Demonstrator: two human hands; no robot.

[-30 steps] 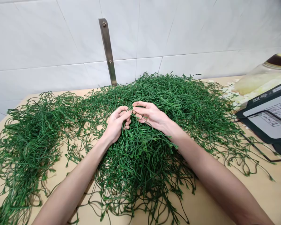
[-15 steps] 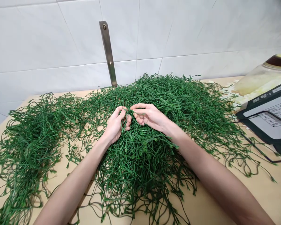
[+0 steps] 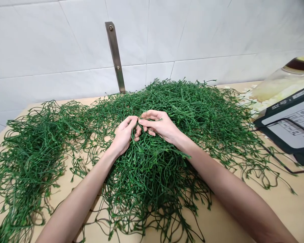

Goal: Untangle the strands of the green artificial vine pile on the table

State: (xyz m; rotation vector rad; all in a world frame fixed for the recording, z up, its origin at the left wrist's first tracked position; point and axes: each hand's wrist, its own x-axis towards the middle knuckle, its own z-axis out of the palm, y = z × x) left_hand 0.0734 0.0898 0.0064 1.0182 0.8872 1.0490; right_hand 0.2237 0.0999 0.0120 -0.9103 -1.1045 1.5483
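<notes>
A big tangled heap of thin green plant strands [image 3: 187, 111] covers the middle of a light wooden table [image 3: 281, 202]. My left hand [image 3: 123, 135] and my right hand [image 3: 159, 125] meet on top of the heap, fingertips almost touching. Both hands have their fingers pinched together on a few of the green strands at the same spot. A second, looser pile of the same green strands [image 3: 27, 158] lies at the left of the table.
A white tiled wall stands behind the table, with a metal bracket [image 3: 115, 55] screwed to it. At the right edge lie a dark device with a keypad [image 3: 291, 126] and a clear plastic bag of pale bits [image 3: 281, 87]. A thin black cable runs from the device.
My hands stayed on top of the heap. The fingertips of both hands drew closer together and shifted slightly left, working the pinched strands.
</notes>
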